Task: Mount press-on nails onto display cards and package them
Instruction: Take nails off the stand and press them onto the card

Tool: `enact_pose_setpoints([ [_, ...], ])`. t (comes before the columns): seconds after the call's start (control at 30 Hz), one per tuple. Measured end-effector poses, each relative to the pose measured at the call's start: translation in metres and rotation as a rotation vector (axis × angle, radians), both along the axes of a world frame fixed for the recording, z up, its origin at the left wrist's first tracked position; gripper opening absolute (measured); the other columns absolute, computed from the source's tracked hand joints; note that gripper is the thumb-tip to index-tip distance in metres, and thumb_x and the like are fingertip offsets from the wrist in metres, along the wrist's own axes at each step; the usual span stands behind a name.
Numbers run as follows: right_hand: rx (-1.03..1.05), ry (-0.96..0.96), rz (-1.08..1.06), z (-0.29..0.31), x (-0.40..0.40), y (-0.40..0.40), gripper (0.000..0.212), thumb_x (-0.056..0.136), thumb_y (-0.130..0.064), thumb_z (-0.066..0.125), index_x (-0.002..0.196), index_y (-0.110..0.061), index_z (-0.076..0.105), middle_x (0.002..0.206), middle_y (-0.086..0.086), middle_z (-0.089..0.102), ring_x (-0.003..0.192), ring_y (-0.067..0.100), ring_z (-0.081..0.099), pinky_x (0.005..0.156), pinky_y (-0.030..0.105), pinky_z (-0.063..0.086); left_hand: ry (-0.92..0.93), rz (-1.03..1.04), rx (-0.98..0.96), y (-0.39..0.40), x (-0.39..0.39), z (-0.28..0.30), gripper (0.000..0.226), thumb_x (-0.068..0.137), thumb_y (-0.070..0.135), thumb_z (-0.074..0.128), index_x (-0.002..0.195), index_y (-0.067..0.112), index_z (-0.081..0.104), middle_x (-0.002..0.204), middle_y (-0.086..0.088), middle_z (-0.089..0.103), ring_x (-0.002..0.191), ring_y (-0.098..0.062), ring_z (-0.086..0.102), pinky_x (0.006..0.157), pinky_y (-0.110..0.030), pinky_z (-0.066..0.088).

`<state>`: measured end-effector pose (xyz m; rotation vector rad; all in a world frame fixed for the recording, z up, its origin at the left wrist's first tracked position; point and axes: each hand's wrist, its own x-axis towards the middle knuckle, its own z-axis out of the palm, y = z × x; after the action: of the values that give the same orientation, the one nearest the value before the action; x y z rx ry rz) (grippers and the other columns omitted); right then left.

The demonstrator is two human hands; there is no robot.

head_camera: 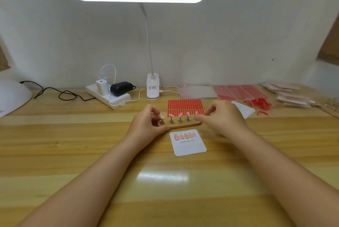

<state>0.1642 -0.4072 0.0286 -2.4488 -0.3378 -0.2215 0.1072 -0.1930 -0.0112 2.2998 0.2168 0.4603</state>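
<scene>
On the wooden counter (73,153), the left hand (148,124) grips the left end of a wooden stand (180,124) carrying five nails (180,115). The right hand's (222,117) fingers pinch at the rightmost nail. Just nearer lies a card (189,146) with five nails mounted, its lower half bare. Packaging seems undone.

Between the left hand (148,122) and right hand (222,118), the holder base (181,124) looks like pale matt wood, its stands (179,120) dull grey metal, the nails (180,115) on them glossy. Just nearer than the grip, the display card (189,144) is smooth white paper on a varnished, shiny wooden table (73,144); just beyond it lies a red strip sheet (185,105).
</scene>
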Motion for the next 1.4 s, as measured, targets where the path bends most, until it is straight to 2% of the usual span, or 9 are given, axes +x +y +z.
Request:
enact_pose_setpoints([
  [0.23,0.097,-0.074,0.007,-0.028,-0.005,0.005,0.029,0.082,-0.049,0.064,0.074,-0.024,0.051,0.067,-0.01,0.052,0.061,0.008,0.049,0.052,0.028,0.038,0.042,-0.018,0.001,0.0,0.0,0.0,0.08,0.065,0.038,0.084,0.132,0.027,0.042,0.101,0.015,0.061,0.087,0.004,0.051,0.064,-0.007,0.035],
  [0.3,0.113,-0.093,0.034,-0.033,-0.006,0.005,0.027,0.084,-0.047,0.062,0.074,-0.024,0.053,0.064,-0.01,0.05,0.059,0.008,0.047,0.052,0.028,0.038,0.037,-0.021,0.025,-0.001,0.001,0.0,0.073,0.069,0.038,0.082,0.131,0.026,0.045,0.107,0.014,0.059,0.094,0.002,0.051,0.068,-0.008,0.038],
  [0.43,0.122,-0.114,0.068,-0.037,-0.007,0.008,0.025,0.087,-0.04,0.061,0.069,-0.023,0.054,0.055,-0.01,0.048,0.053,0.006,0.045,0.05,0.025,0.032,-0.032,0.004,0.084,-0.002,-0.002,0.002,0.061,0.073,0.039,0.078,0.126,0.024,0.051,0.098,0.021,0.057,0.111,-0.013,0.051,0.092,-0.032,0.046],
  [0.63,-0.064,-0.085,0.09,-0.038,-0.011,0.01,0.019,0.092,-0.031,0.05,0.086,-0.021,0.065,0.065,-0.007,0.057,0.057,0.009,0.05,0.047,0.025,0.032,-0.145,0.029,0.051,-0.004,-0.003,0.002,0.047,0.079,0.018,0.075,0.121,0.024,0.055,0.083,0.015,0.065,0.086,0.001,0.059,0.073,-0.009,0.038],
  [0.8,-0.103,-0.069,0.131,-0.035,-0.017,0.008,0.02,0.088,-0.023,0.049,0.095,-0.021,0.067,0.073,-0.006,0.062,0.069,0.015,0.057,0.056,0.027,0.041,-0.152,0.031,0.034,-0.005,-0.004,0.004,0.045,0.077,0.016,0.076,0.116,0.025,0.056,0.075,0.012,0.067,0.079,0.002,0.06,0.073,-0.012,0.044],
  [1.0,-0.09,-0.059,0.135,-0.031,-0.023,0.007,0.014,0.086,-0.03,0.053,0.086,-0.025,0.066,0.065,-0.011,0.055,0.064,0.008,0.05,0.051,0.023,0.033,-0.18,0.0,0.161,-0.008,-0.003,0.002,0.053,0.083,0.011,0.069,0.13,0.021,0.046,0.081,0.014,0.062,0.084,-0.004,0.06,0.083,-0.032,0.052],
  [1.13,-0.134,-0.076,0.169,-0.029,-0.032,0.01,0.019,0.084,-0.037,0.054,0.077,-0.024,0.067,0.068,-0.009,0.061,0.066,0.009,0.053,0.051,0.024,0.032,-0.261,0.057,0.132,-0.007,-0.004,0.0,0.049,0.084,0.011,0.066,0.128,0.019,0.046,0.081,0.013,0.058,0.083,-0.003,0.057,0.08,-0.022,0.048],
  [1.27,-0.041,-0.039,0.213,-0.031,-0.039,0.018,0.022,0.085,-0.037,0.056,0.074,-0.023,0.069,0.068,-0.009,0.063,0.065,0.007,0.055,0.052,0.023,0.038,-0.344,0.052,0.026,-0.014,-0.01,0.004,0.043,0.082,0.009,0.069,0.118,0.023,0.05,0.081,0.012,0.06,0.08,0.0,0.058,0.07,-0.006,0.042],
  [1.4,0.167,-0.08,0.213,-0.034,-0.038,0.02,0.011,0.083,-0.035,0.064,0.075,-0.029,0.064,0.059,-0.012,0.054,0.057,0.002,0.05,0.051,0.021,0.037,-0.387,-0.062,-0.082,-0.028,-0.018,0.008,0.028,0.079,0.009,0.074,0.1,0.019,0.058,0.082,0.01,0.062,0.078,0.001,0.059,0.069,-0.009,0.046],
])
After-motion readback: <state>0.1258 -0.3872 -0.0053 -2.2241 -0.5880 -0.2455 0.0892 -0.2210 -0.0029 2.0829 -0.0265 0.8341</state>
